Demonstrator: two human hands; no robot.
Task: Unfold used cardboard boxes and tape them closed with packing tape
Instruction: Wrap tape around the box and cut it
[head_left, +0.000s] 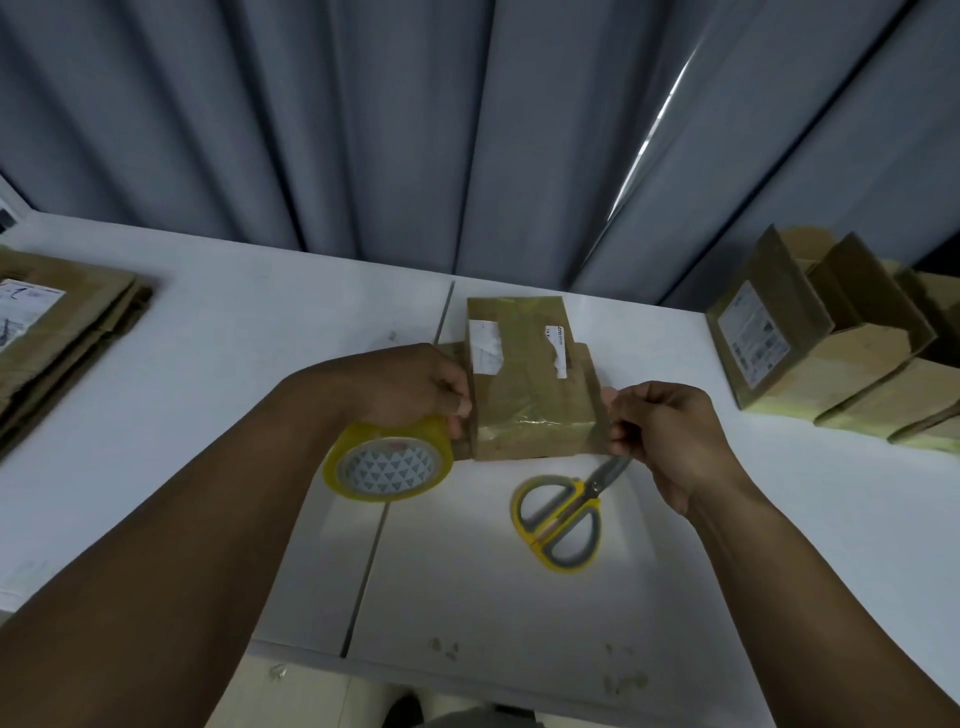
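Straight ahead on the white table (208, 338) in the head view, I read the box (530, 384) lying between both hands, taped near edge running left to right: left hand (410, 387) grips its left end over the tape roll (387, 460), right hand (670, 431) pinches its right end, nearest the scissors (561, 512).

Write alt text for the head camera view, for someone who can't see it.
A person's left hand and right hand grip a taped cardboard box at a white table, a yellow tape roll under the left. Scissors lie nearer the camera; flattened cardboard sits far left, upright boxes far right.
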